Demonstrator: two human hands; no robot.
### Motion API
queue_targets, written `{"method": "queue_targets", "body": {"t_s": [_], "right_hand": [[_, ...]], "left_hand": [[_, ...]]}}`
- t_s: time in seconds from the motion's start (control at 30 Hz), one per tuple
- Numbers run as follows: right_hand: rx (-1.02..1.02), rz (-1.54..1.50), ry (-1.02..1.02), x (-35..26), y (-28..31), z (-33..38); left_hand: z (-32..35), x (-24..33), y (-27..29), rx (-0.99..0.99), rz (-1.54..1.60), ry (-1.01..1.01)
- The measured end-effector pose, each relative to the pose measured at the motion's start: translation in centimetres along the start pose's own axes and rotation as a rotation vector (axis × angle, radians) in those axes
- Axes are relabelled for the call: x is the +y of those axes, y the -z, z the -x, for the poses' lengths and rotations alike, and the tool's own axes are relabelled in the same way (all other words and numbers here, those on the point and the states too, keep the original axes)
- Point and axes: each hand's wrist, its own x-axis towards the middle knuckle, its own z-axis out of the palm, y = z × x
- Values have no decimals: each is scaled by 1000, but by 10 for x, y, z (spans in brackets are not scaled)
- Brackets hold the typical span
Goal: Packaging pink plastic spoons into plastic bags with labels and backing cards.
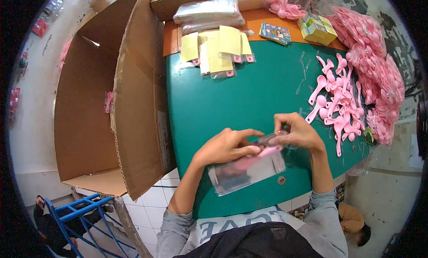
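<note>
My left hand (225,146) and my right hand (298,132) meet over the near edge of the green table (232,102). Together they hold a clear plastic bag (243,174) by its top edge, and it hangs down toward me. A pink plastic spoon (258,155) lies partly inside the bag's mouth, pinched between the fingers of both hands. To the right of my right hand lies a loose heap of pink spoons (339,102).
A big open cardboard box (111,93) stands left of the table. At the far side lie yellow-topped packets (220,50), stacked clear bags (207,15), a small printed card (275,33) and a yellow-green box (317,29). Bagged pink spoons (374,57) pile along the right edge.
</note>
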Motion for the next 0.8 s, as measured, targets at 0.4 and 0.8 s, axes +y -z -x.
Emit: {"method": "queue_targets", "body": {"t_s": [0.4, 0.8], "right_hand": [[149, -549, 3, 15, -2, -3], [221, -531, -91, 19, 0, -3]], "left_hand": [[9, -6, 15, 120, 250, 88], [7, -8, 19, 220, 592, 181]]}}
